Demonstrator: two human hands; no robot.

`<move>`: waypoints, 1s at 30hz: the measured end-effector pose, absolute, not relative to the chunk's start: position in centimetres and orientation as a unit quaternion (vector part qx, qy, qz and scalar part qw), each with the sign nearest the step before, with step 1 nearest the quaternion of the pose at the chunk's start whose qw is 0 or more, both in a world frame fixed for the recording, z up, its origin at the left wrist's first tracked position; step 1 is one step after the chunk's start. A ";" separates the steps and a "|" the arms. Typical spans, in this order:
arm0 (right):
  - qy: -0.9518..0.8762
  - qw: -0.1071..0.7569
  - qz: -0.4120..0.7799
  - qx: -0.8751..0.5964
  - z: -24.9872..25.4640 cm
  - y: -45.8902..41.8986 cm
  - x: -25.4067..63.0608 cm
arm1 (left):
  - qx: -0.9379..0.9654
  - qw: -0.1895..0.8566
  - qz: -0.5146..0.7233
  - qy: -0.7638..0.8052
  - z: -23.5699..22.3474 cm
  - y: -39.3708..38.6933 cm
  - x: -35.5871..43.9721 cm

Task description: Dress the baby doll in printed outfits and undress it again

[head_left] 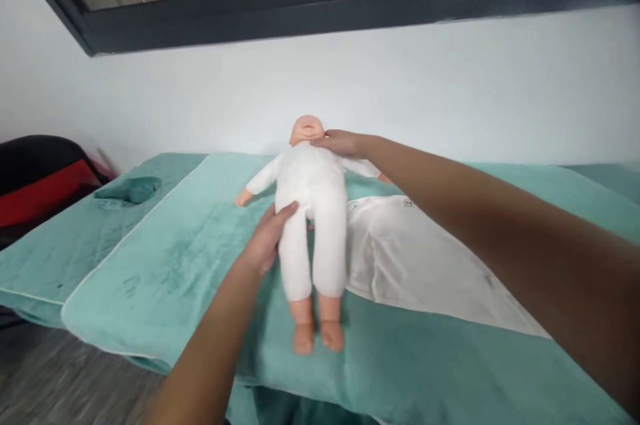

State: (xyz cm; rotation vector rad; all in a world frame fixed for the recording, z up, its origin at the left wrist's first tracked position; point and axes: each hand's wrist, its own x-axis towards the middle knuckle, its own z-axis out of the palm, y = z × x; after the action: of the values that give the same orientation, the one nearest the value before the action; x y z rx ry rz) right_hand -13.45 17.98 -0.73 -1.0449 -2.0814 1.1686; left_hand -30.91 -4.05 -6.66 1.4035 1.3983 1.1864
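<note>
Head view: doll [313, 175] against left hand [267, 236]

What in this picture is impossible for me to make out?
All in the head view:
Left hand: most fingertips, hidden by the baby doll.
Right hand: some fingertips, hidden behind the doll's head or neck.
The doll's back: turned away from the camera.
White cloth: part is hidden by the right forearm.
Small printed mark on it: too small to read.
Red-and-black object: cut off by the left edge.
</note>
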 end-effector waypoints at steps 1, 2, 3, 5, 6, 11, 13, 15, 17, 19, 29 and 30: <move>-0.777 0.258 0.416 -0.396 0.3 17.4 -11.3 | 0.515 0.473 0.500 0.511 -6.6 -4.4 -29.0; -0.781 0.254 0.398 -0.408 1.2 16.6 -9.1 | 0.465 0.541 0.523 0.467 -6.7 -4.7 -27.0; -0.784 0.251 0.378 -0.424 1.8 15.7 -6.9 | 0.420 0.593 0.536 0.429 -6.8 -5.1 -25.0; -0.781 0.246 0.335 -0.466 2.3 13.7 -2.5 | 0.378 0.640 0.537 0.399 -7.2 -6.0 -21.1; -0.775 0.243 0.313 -0.492 2.2 12.6 -0.5 | 0.370 0.654 0.530 0.394 -7.5 -6.4 -19.3; -0.745 0.235 0.256 -0.569 -0.7 7.7 7.6 | 0.389 0.687 0.477 0.388 -9.2 -8.8 -12.1; -0.743 0.240 0.248 -0.574 -2.1 6.2 9.3 | 0.396 0.691 0.457 0.396 -9.9 -9.5 -10.3; -0.754 0.226 0.224 -0.574 -3.1 5.2 10.4 | 0.403 0.693 0.441 0.404 -10.3 -9.9 -9.2; -0.777 0.189 0.162 -0.579 -3.5 4.6 11.0 | 0.419 0.696 0.411 0.413 -10.4 -9.7 -9.2; -0.788 0.158 0.062 -0.592 -3.2 4.4 11.2 | 0.452 0.684 0.369 0.438 -10.5 -8.8 -10.1; -0.896 0.068 -0.060 -0.434 -4.9 4.8 -0.5 | 0.699 0.112 0.379 0.595 -15.1 -3.6 -15.5; -0.910 0.033 -0.045 -0.411 -5.8 4.6 -1.9 | 0.706 0.091 0.375 0.594 -15.5 -3.6 -15.6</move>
State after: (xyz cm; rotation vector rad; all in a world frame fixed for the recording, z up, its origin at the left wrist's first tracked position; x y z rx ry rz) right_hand -1.89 4.60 -5.81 -1.2650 -2.8007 -0.1396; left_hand -15.61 -3.59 -15.46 2.0971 1.7654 1.1129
